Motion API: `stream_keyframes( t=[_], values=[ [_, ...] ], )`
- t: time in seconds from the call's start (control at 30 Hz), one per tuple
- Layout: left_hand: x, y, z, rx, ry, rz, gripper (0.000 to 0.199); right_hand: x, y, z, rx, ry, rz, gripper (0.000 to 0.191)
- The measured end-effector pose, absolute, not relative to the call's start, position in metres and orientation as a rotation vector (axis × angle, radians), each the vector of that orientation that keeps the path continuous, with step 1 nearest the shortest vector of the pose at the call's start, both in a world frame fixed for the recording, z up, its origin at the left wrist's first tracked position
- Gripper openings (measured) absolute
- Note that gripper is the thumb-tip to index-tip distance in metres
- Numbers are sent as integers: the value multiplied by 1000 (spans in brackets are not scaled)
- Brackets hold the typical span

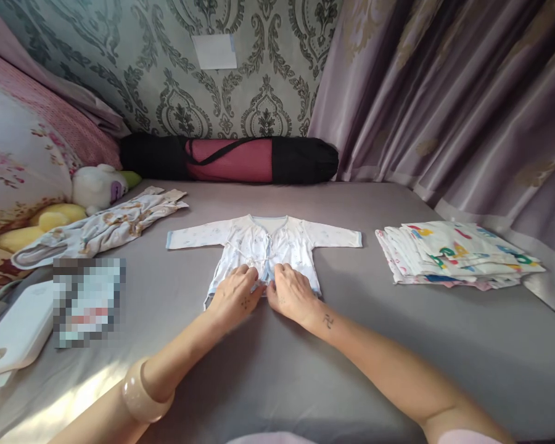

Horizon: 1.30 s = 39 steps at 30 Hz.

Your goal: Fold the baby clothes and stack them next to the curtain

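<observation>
A small white baby shirt (277, 243) with pale blue trim and faint prints lies front up, its sleeves spread to both sides and its thin ties at the chest. My left hand (237, 293) is closed on the lower front, near the middle of the hem. Close beside it, my right hand (292, 292) pinches the hem on the other side of the front opening. The fingers of both hands are curled in, and their tips are partly hidden. The two thumbs almost meet.
A grey sheet (351, 357) covers the bed. Folded printed cloths (462, 250) are stacked at right. At left lie a patterned baby garment (106, 228), a blurred-out item (90, 302) and a white device (23, 327) with a cable. A black and red rolled bag (231, 159) lies along the wall.
</observation>
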State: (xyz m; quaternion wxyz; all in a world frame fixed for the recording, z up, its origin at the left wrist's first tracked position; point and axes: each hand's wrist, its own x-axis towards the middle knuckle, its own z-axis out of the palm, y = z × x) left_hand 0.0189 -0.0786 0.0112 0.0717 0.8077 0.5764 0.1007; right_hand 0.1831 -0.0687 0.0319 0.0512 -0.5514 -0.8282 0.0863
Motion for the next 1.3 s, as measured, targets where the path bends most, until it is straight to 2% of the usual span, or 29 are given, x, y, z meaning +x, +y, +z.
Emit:
stream_keyframes(
  t=[0.13,0.33,0.57,1.0,1.2,1.3],
  values=[
    [25,-77,16,2389,1799,222,18,184,-60,37,-1709,-2501,301,23],
    [36,-79,28,2430,1830,181,20,195,-39,46,-1702,-2237,721,17],
    [40,-75,29,2257,1781,427,21,184,-38,55,-1538,-1911,961,20],
    [53,-76,14,2123,1561,709,23,181,-29,50,-1528,-1873,1164,34],
    [50,-104,29,2378,1392,515,29,178,-26,36,-1487,-1920,1221,36],
    [46,-120,42,2494,1269,339,23,178,-30,30,-1413,-2101,1173,33]
  ],
)
